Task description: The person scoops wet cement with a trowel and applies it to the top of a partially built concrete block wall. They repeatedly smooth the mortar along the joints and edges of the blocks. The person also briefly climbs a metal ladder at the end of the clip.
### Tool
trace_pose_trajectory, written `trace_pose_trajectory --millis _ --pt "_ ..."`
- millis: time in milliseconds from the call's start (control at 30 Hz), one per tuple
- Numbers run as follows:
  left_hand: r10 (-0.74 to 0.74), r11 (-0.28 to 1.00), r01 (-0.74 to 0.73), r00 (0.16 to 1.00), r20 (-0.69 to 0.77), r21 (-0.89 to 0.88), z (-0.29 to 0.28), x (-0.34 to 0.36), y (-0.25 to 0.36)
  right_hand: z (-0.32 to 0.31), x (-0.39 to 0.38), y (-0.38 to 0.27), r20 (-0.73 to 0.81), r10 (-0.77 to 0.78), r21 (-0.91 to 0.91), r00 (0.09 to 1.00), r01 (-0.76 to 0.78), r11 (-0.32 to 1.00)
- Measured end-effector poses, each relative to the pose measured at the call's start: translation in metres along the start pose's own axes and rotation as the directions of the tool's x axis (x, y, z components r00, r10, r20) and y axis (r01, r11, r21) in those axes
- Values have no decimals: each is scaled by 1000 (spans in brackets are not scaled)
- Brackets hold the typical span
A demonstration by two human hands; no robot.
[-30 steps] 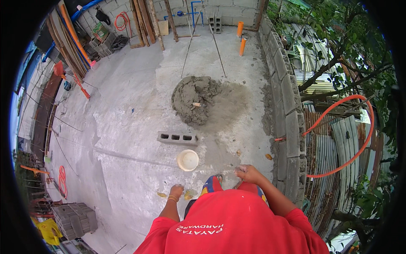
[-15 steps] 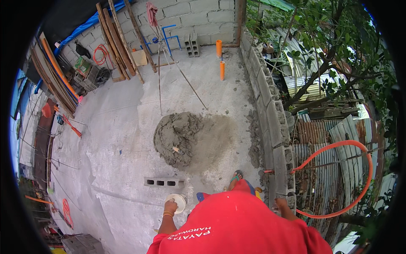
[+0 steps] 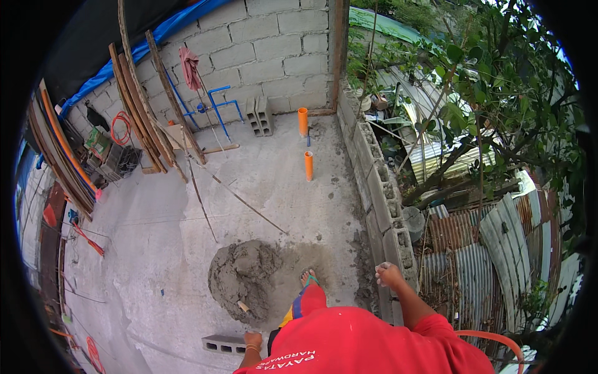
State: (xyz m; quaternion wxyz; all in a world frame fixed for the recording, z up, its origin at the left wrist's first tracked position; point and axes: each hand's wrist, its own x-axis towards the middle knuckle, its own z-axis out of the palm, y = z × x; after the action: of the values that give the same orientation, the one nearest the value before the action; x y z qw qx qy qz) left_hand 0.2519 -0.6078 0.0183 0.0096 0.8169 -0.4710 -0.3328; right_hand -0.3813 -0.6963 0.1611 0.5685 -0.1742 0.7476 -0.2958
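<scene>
Hollow concrete block (image 3: 224, 340) lies on concrete floor (image 3: 143, 262) near wet mortar (image 3: 240, 274) and the left hand (image 3: 252, 340) (finger state unclear); the right hand (image 3: 389, 274), fingers curled, is near a low block wall (image 3: 377, 187); 2 orange pipes (image 3: 303, 121) stand beyond.

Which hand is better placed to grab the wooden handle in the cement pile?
Likely left: the left hand appears closer to the wooden handle; the right hand is out by the block wall.

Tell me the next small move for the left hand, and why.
Probably reach forward for the pale stub in the mortar heap: it lies just ahead of the left hand and looks like a tool handle.
</scene>
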Motion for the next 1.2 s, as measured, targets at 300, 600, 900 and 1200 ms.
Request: trace_pose_trajectory --millis 300,600,900,1200 --pt "-22 927 142 944 328 -347 -83 253 323 -57 101 -40 -161 444 179 882 -416 892" --pt "10 819 79 988 152 -568 -117 400 599 -83 307 -289 -195 368 -281 909 -411 867" --pt "285 739 -496 843 456 455 -60 497 595 -61 578 -619 -183 -501 -618 846 298 728" --pt "150 988 -139 971 188 -74 -198 830 829 51 716 -749 -386 -246 -516 889 13 856"
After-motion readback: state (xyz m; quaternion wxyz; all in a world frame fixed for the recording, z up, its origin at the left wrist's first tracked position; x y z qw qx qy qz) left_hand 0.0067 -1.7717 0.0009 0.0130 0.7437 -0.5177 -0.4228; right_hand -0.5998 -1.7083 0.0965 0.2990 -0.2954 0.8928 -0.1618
